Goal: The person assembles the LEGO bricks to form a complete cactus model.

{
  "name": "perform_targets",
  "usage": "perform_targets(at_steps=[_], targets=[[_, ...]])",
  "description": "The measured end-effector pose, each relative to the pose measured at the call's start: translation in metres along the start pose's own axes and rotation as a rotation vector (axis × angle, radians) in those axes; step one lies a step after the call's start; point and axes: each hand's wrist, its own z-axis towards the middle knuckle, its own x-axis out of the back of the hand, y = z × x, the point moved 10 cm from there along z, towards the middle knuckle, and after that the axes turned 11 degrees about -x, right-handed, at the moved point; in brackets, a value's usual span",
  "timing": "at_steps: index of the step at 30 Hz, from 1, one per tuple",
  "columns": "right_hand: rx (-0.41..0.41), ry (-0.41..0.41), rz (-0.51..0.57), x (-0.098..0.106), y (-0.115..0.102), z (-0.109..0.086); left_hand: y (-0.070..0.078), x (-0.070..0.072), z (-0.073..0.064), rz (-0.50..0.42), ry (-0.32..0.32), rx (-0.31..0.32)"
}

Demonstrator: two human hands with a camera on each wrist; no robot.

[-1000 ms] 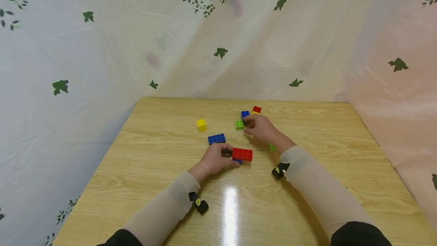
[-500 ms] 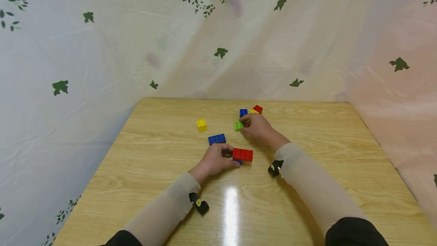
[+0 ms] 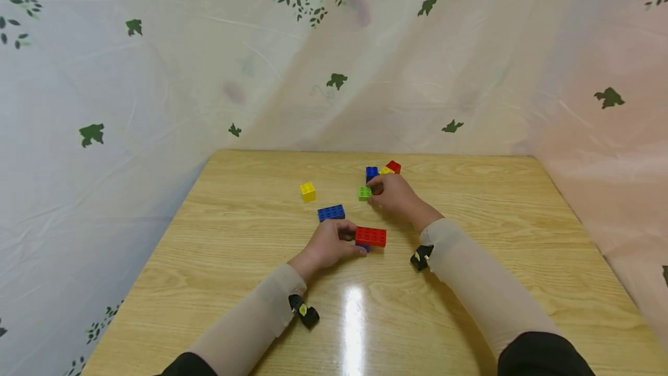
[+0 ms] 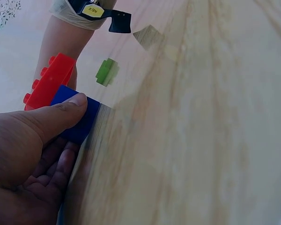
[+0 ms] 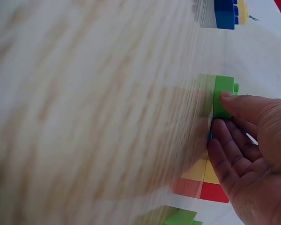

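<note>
My left hand [image 3: 329, 242] grips a blue toy brick [image 4: 90, 116] low over the table, its thumb pressed against the side. A long red studded brick [image 3: 371, 235] sits across the blue one and hides most of it in the head view. Farther back, my right hand [image 3: 398, 197] pinches a small light green brick [image 5: 222, 84] standing on the table; the right wrist view shows the thumb on its face. Right behind those fingers in the head view stands a small dark blue brick [image 3: 371, 172], with a yellow brick [image 3: 385, 170] and a red brick [image 3: 394, 166] beside it.
A long blue brick [image 3: 331, 212] lies just beyond the left hand, and a small yellow brick [image 3: 308, 191] stands farther back. Another green brick [image 4: 106, 72] lies near the right forearm. A leaf-printed curtain [image 3: 292, 91] hangs behind the wooden table [image 3: 443, 318].
The right hand has moved slightly left, and the light green brick shifted a little nearer. The dark blue, yellow and red bricks behind have shifted slightly. The left hand stays put.
</note>
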Motion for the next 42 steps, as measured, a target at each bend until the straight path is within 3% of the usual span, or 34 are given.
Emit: perform_targets(at_steps=[11,32,42], targets=[[-0.015,0.0,0.002,0.001,0.002,-0.004,0.003,0.0,0.0,0.008,0.004,-0.008],[0.015,0.013,0.108,0.008,0.001,-0.027,0.002,0.0,0.001,0.019,0.007,-0.012],[0.084,0.038,0.16,0.014,-0.005,-0.044,0.002,0.0,0.001,0.029,0.01,-0.011]])
